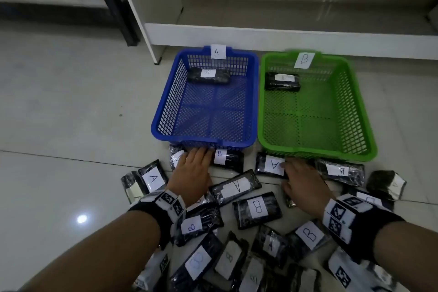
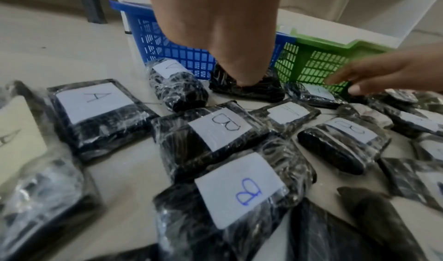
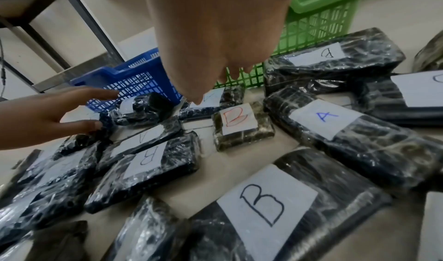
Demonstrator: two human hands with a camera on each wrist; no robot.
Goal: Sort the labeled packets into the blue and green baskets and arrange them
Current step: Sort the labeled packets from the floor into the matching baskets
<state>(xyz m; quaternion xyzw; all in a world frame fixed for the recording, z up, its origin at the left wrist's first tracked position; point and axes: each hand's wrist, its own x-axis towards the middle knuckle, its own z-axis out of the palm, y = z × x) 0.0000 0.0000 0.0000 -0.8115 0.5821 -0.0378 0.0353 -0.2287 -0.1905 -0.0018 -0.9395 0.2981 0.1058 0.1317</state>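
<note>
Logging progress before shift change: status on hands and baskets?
Left hand and right hand both down on floor packets, nothing lifted. Blue basket holds one packet, green basket one. Nothing blocking.

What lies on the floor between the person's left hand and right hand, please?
In the head view, a packet labeled B lies right of the left hand, then bare floor, then the A packet at the right hand.

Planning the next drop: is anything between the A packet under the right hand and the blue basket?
Nothing visible. The A packet lies just before the blue basket, whose floor is open except one packet at the back.
</note>
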